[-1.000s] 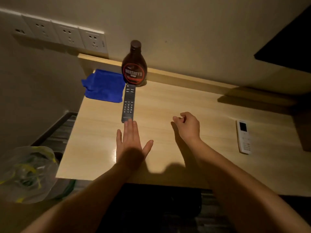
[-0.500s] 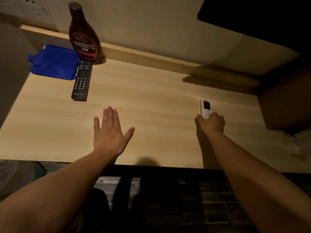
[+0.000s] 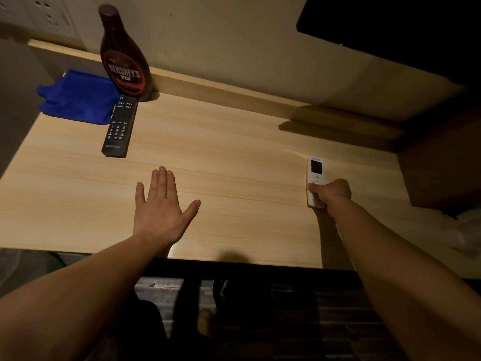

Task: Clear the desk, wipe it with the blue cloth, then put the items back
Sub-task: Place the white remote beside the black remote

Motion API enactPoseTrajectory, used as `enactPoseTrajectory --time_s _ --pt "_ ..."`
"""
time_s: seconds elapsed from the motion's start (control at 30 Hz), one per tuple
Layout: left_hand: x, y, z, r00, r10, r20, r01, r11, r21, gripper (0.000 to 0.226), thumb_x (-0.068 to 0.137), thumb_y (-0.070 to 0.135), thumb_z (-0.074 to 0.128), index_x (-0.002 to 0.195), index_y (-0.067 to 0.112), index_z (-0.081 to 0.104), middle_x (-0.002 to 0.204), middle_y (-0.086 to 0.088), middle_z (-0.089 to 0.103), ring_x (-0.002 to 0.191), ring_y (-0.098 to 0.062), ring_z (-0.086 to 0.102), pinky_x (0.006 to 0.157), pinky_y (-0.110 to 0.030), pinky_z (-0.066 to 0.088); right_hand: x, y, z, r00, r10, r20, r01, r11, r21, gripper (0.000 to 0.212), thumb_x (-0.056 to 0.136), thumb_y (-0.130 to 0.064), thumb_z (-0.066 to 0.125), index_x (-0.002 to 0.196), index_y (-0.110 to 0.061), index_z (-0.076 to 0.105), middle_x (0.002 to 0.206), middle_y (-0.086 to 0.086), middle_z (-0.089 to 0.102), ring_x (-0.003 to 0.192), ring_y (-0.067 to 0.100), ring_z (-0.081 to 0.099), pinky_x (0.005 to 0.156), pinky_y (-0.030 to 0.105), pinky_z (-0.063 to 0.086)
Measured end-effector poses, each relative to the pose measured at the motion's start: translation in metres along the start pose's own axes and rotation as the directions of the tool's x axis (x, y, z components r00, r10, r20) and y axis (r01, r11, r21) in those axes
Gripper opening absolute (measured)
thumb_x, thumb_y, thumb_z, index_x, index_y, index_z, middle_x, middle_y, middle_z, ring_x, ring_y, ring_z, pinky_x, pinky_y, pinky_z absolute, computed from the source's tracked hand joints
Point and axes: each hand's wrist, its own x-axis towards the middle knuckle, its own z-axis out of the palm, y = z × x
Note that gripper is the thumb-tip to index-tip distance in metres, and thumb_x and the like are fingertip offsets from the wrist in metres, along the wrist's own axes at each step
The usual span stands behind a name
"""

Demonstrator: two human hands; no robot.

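A light wooden desk (image 3: pixel 234 152) fills the view. At its back left lies a crumpled blue cloth (image 3: pixel 78 97). A brown syrup bottle (image 3: pixel 125 58) stands upright beside it against the wall. A black remote (image 3: pixel 120 126) lies in front of the bottle, pointing toward me. At the right, a small white remote (image 3: pixel 315 169) lies on the desk, and my right hand (image 3: pixel 330 192) is closed over its near end. My left hand (image 3: pixel 161 207) rests flat on the desk near the front edge, fingers spread, holding nothing.
Wall sockets (image 3: pixel 49 14) sit above the desk's back left corner. A dark wooden unit (image 3: pixel 442 173) borders the desk on the right, with a dark screen (image 3: pixel 403 29) on the wall above. The floor and my feet (image 3: pixel 205 321) show below the front edge.
My right hand travelled right to the white remote and closed over its near end. My left hand stayed flat and open on the desk. The view swung to the right.
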Motion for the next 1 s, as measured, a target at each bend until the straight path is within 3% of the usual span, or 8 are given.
enactPoseTrajectory --time_s 0.37,0.47,0.5,0.57,0.67,0.73,0.8,1.0 --pt "0.001 -0.003 -0.020 0.993 0.050 0.109 -0.034 0.989 -0.144 0.101 0.095 0.082 0.005 0.163 0.010 -0.015 0.171 -0.008 -0.022 0.157 -0.019 -0.026 0.127 -0.052 -0.010 -0.034 -0.027 0.025 0.980 0.044 0.193 -0.080 0.980 0.181 0.034 0.080 -0.008 0.087 0.106 0.001 0.069 0.112 0.019 0.073 0.080 0.029 0.070 0.065 0.040 0.057" --pt "0.003 -0.017 -0.038 0.996 0.079 0.039 -0.063 0.944 -0.324 0.086 0.099 0.073 0.023 0.158 0.011 0.031 0.168 -0.011 0.027 0.156 -0.024 0.020 0.126 -0.052 0.017 -0.055 -0.046 0.046 0.967 0.010 0.256 -0.058 0.981 0.182 0.030 0.081 -0.006 0.085 0.105 0.002 0.069 0.109 0.017 0.073 0.077 0.027 0.069 0.061 0.036 0.054" --pt "0.004 -0.025 -0.044 0.997 0.071 -0.037 -0.080 0.921 -0.381 0.073 0.099 0.068 0.030 0.144 0.013 0.046 0.151 -0.009 0.049 0.140 -0.025 0.042 0.118 -0.051 0.031 -0.063 -0.054 0.054 0.960 -0.008 0.278 -0.046 0.981 0.187 0.025 0.082 -0.006 0.085 0.099 0.001 0.068 0.109 0.018 0.074 0.077 0.027 0.070 0.062 0.036 0.055" --pt "0.005 -0.043 -0.053 0.981 0.008 -0.192 -0.091 0.900 -0.426 0.058 0.098 0.060 0.042 0.131 0.014 0.052 0.126 -0.003 0.061 0.117 -0.024 0.056 0.105 -0.049 0.043 -0.082 -0.074 0.073 0.944 -0.045 0.326 -0.028 0.976 0.217 0.020 0.084 -0.005 0.083 0.091 -0.001 0.064 0.105 0.018 0.072 0.074 0.025 0.069 0.058 0.033 0.054" --pt "0.007 -0.075 -0.059 0.956 -0.118 -0.268 -0.005 0.910 -0.415 0.064 0.100 0.057 0.048 0.146 0.013 0.040 0.148 -0.009 0.048 0.140 -0.028 0.044 0.116 -0.050 0.034 -0.110 -0.109 0.106 0.910 -0.104 0.401 -0.008 0.963 0.268 0.034 0.084 -0.007 0.083 0.108 0.007 0.063 0.104 0.018 0.074 0.079 0.027 0.073 0.059 0.034 0.058" --pt "0.012 -0.099 -0.058 0.962 -0.172 -0.210 0.084 0.924 -0.373 0.079 0.101 0.063 0.040 0.160 0.014 0.021 0.169 -0.009 0.022 0.158 -0.026 0.014 0.126 -0.050 0.014 -0.128 -0.135 0.129 0.889 -0.142 0.435 0.002 0.952 0.306 0.039 0.084 -0.007 0.083 0.112 0.010 0.061 0.102 0.018 0.074 0.081 0.028 0.074 0.058 0.034 0.059" --pt "0.019 -0.124 -0.056 0.970 -0.193 -0.148 0.138 0.938 -0.318 0.091 0.100 0.071 0.030 0.165 0.013 0.003 0.175 -0.007 0.000 0.161 -0.021 -0.008 0.128 -0.051 0.001 -0.144 -0.158 0.153 0.870 -0.177 0.460 0.023 0.947 0.321 0.034 0.085 -0.008 0.083 0.107 0.005 0.060 0.104 0.020 0.074 0.081 0.027 0.074 0.051 0.029 0.057" --pt "0.037 -0.172 -0.039 0.981 -0.192 -0.027 0.189 0.978 -0.091 0.104 0.092 0.085 0.003 0.163 0.011 -0.015 0.172 -0.009 -0.020 0.159 -0.024 -0.021 0.128 -0.056 -0.004 -0.175 -0.207 0.216 0.837 -0.242 0.490 0.087 0.944 0.318 0.026 0.087 -0.007 0.081 0.086 -0.003 0.055 0.098 0.015 0.073 0.078 0.024 0.073 0.054 0.030 0.058"
